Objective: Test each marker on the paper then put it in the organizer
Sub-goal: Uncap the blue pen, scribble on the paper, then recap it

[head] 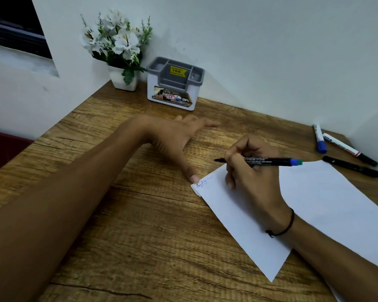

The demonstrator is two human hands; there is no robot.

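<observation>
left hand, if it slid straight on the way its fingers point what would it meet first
The left hand lies flat on the table, fingers pointing toward the wall. The organizer sits up and left of that line, so it likely meets bare tabletop, then the wall; depth is unclear.
</observation>
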